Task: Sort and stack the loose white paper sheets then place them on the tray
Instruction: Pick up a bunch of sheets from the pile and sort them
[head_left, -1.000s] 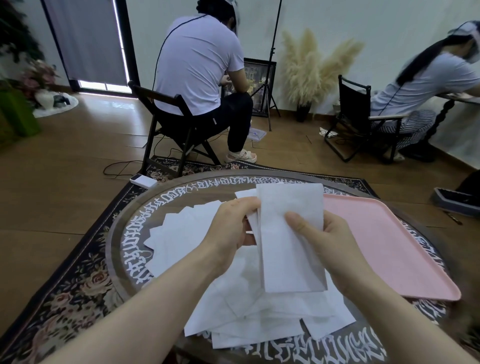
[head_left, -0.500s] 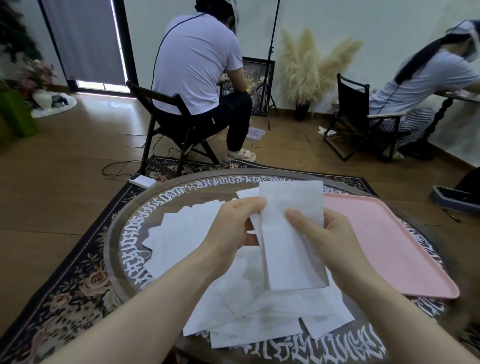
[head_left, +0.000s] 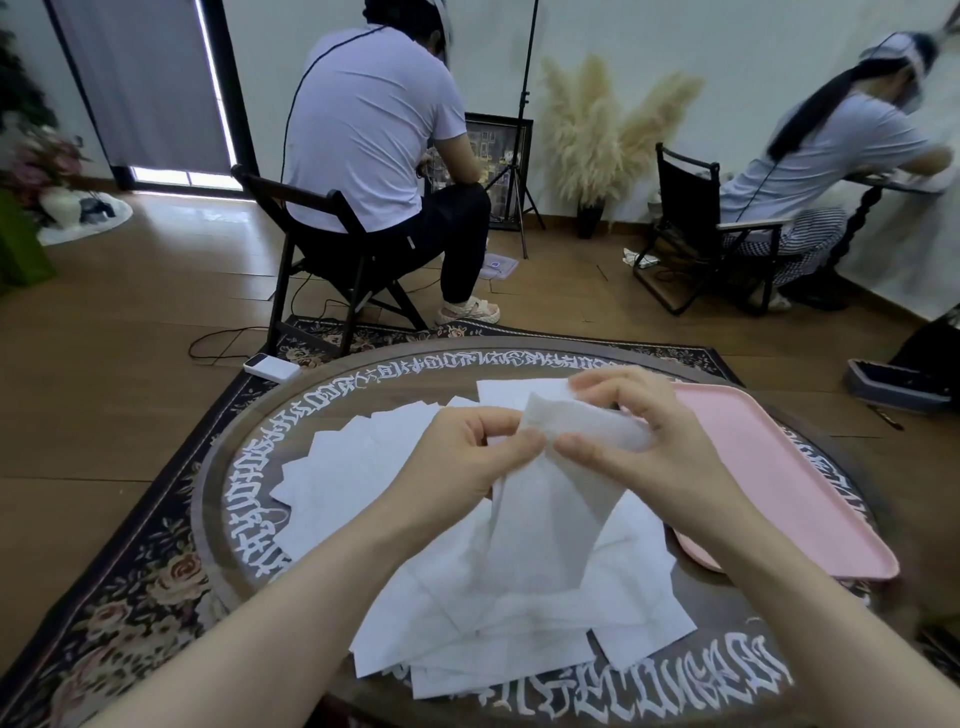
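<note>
Hands, two (head_left: 470, 447) (head_left: 631, 439), pinch one sheet (head_left: 550, 499).

Held sheet (head_left: 545, 499) now folded over at top; right hand (head_left: 639, 441) curled over fold.

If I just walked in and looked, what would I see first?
First, two hands in the middle: the left hand and the right hand both pinch one white paper sheet, bent over at its top, above the table. Under them a messy pile of loose white sheets spreads over the round table with curly white writing on its rim. At the right lies a pink tray with no paper on it yet.
</note>
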